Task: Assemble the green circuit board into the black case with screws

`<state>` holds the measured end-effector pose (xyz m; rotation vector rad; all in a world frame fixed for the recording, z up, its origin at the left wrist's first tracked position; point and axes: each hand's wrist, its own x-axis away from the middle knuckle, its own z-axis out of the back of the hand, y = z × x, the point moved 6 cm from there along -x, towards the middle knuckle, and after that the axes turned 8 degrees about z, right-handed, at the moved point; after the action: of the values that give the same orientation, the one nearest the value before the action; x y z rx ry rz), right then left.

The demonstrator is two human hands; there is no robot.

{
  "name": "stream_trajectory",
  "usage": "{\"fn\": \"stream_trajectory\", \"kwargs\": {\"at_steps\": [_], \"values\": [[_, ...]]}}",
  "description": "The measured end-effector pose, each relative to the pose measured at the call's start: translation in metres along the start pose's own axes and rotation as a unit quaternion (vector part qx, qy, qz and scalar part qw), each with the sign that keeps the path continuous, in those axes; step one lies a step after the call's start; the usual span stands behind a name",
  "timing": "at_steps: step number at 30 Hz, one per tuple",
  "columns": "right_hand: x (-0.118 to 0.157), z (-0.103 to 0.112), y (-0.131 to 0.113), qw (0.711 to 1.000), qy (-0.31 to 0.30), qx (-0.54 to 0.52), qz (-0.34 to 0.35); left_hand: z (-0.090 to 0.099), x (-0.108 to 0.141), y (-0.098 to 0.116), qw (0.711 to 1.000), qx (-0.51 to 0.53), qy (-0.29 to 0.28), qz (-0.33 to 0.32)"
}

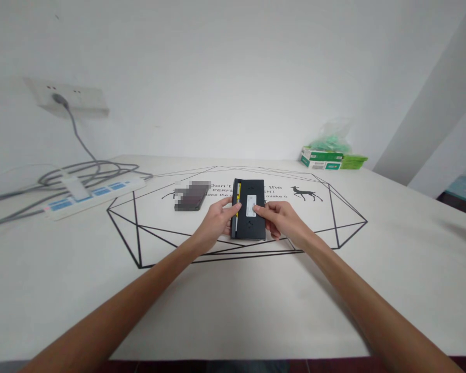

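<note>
Both hands hold a flat black rectangular box (253, 228) above the middle of the table. It has a white label near its centre and a yellow and white strip along its left side. My left hand (216, 220) grips the left edge, thumb on the front and fingers behind. My right hand (281, 217) pinches the right edge, with its thumb on the white label. To the left of the hands lies a dark flat object (196, 199), partly blurred out by blocks, so its kind cannot be made out.
A white table (233, 305) carries printed black lines, lettering and deer. On the left are a power strip (97, 197) and coiled grey cables (97, 168), one running to a wall socket (72, 98). Green and white boxes (321, 158) with a plastic bag (332, 137) stand back right.
</note>
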<state>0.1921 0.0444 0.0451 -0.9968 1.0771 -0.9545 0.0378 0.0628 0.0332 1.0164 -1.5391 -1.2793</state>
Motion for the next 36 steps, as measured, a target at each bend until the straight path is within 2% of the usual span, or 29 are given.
{"fn": "stream_trajectory", "kwargs": {"at_steps": [9, 18, 25, 29, 36], "values": [[0.002, -0.001, 0.000, 0.999, -0.047, 0.001, -0.025, -0.003, -0.002, -0.003, 0.998, 0.051, -0.046, 0.007], [0.003, -0.001, -0.003, 0.999, -0.035, -0.025, -0.018, -0.005, -0.001, -0.003, 0.996, 0.073, -0.052, 0.015], [0.002, 0.000, 0.007, 0.996, -0.057, -0.041, -0.057, -0.008, -0.001, -0.010, 0.992, 0.102, -0.063, 0.041], [0.001, 0.001, 0.011, 0.995, -0.065, -0.029, -0.063, -0.007, -0.001, -0.011, 0.994, 0.082, -0.057, 0.048], [0.000, 0.000, 0.002, 0.999, -0.041, 0.028, -0.006, -0.005, 0.002, -0.002, 0.997, 0.050, -0.049, -0.011]]}}
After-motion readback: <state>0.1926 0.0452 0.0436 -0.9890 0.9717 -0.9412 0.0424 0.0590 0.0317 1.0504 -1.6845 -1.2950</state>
